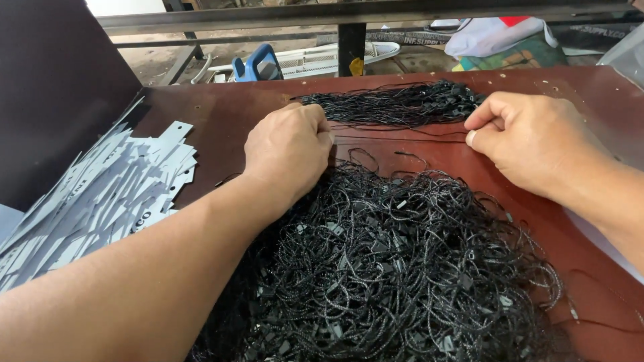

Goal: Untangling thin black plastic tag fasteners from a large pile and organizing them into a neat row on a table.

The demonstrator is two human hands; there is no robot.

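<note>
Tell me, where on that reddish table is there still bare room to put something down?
The table is bare at its far right corner, beyond the right hand, and in a strip between the grey tags and the left hand. A narrow band lies between the straightened cord bundle and the tangled cord heap. The near middle is crowded.

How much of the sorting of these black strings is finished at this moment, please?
Done: a small straightened bundle lies at the far edge of the brown table. In hand: the left hand and right hand hold one string stretched between them. Left: the big tangled pile near the person, much larger than the bundle, and the grey tags on the left.
</note>
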